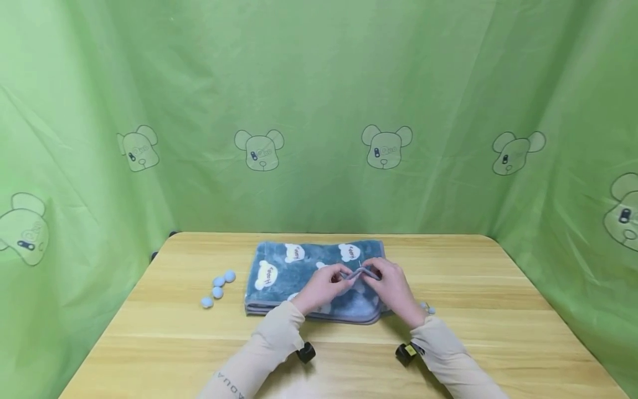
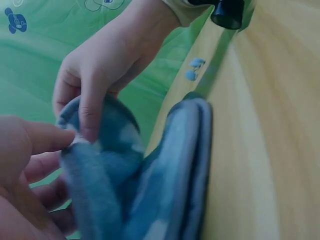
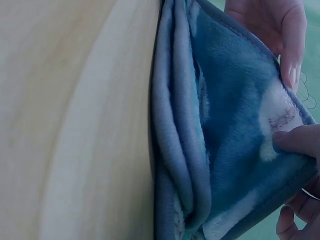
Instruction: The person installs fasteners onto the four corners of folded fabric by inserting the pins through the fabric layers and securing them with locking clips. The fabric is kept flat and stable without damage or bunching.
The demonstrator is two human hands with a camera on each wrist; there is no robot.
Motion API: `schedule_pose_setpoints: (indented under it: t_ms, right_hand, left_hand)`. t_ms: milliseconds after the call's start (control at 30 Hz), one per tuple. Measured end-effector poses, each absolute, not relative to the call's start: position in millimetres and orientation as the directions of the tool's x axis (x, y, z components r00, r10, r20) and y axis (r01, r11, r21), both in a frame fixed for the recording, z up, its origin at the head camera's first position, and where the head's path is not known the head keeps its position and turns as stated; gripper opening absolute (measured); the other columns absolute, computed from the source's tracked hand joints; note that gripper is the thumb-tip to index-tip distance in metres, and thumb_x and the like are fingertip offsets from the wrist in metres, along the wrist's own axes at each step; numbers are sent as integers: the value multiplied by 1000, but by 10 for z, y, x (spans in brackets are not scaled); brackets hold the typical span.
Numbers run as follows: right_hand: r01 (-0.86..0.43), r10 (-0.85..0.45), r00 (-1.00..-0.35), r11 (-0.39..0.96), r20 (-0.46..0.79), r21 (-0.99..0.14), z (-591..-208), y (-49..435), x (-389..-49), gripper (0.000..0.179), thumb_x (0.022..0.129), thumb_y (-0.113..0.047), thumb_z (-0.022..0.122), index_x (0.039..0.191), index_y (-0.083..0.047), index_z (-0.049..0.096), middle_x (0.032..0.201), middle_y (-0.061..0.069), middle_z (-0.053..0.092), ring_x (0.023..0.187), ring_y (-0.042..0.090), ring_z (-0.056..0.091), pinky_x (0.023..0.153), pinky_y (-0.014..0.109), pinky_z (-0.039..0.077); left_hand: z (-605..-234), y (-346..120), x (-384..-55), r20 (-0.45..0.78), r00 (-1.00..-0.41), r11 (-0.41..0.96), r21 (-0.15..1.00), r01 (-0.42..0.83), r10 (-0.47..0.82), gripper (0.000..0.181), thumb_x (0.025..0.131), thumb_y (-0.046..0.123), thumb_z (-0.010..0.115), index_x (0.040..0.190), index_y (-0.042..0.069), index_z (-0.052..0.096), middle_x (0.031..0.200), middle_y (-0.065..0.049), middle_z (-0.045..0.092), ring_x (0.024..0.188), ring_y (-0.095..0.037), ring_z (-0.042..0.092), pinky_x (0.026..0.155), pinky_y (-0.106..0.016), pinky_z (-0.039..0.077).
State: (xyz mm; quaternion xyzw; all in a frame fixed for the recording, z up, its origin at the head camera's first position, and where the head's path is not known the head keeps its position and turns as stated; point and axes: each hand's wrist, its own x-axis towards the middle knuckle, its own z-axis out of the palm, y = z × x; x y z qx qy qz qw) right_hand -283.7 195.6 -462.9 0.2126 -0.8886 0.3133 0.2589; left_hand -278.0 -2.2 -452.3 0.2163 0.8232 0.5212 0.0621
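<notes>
A folded teal blanket [image 1: 304, 282] with white bear-shaped patches and grey-blue edging lies on the table. Raised at its front right, the top layer's bound edge [image 2: 75, 175] is between both hands. My left hand [image 1: 324, 288] pinches this edge with thumb and fingers. Close beside it, my right hand [image 1: 391, 282] grips the same edge, thumb on the patterned side in the right wrist view. A thin loose thread [image 3: 306, 90] shows beyond the edge there. Beneath, the stacked folds [image 3: 175, 100] rest on the table.
Several light blue balls [image 1: 217, 292] lie left of the blanket. A pair of small blue balls [image 1: 431, 310] sits by my right wrist. The wooden table [image 1: 164, 332] is bounded by green curtains [image 1: 319, 194] with bear-head prints at the back and sides.
</notes>
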Motion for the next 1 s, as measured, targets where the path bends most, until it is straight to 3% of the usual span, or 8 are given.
schedule_pose_setpoints:
  t_ms: [167,367,567,833,1000]
  right_hand:
    - [-544,-217,-771,713,599,-442,-4633,1973,-2828,22,73,-2,82,90,-9,69,78,2,66,68,9,52,62,24,47]
    - [-545,-218,-777,703,591,-458,-4627,1974,-2811,21,73,-1,81,89,-10,68,76,0,64,68,8,52,61,23,48]
    - [-555,-230,-767,706,599,-440,-4624,1972,-2821,21,74,-1,81,88,-11,68,77,0,65,69,8,53,62,24,49]
    - [-558,-240,-771,701,590,-445,-4633,1964,-2825,20,75,-2,80,88,-11,68,79,-1,65,70,8,53,61,23,49]
    - [-558,-240,-770,703,591,-441,-4633,1976,-2827,19,76,-2,79,88,-11,67,79,-1,64,69,8,53,62,23,49]
  left_hand:
    - [-4444,-233,-2775,122,-871,474,799,370,475,16,93,24,64,106,16,68,85,0,67,74,-6,59,68,-23,49]
    - [-4344,-757,-2781,169,-872,551,716,429,460,19,93,15,62,108,6,67,93,-5,70,83,-12,63,75,-26,52]
    - [-4230,-1371,-2845,146,-936,646,690,328,319,19,91,13,64,108,5,67,93,-6,69,84,-16,63,75,-30,53]
    - [-4242,-2059,-2990,92,-965,729,639,246,244,17,89,8,63,104,0,66,92,-13,67,80,-20,61,68,-30,50]
    - [-4321,-2229,-3022,-24,-977,783,602,156,213,24,86,3,65,109,-2,64,106,-22,63,98,-32,60,84,-46,50]
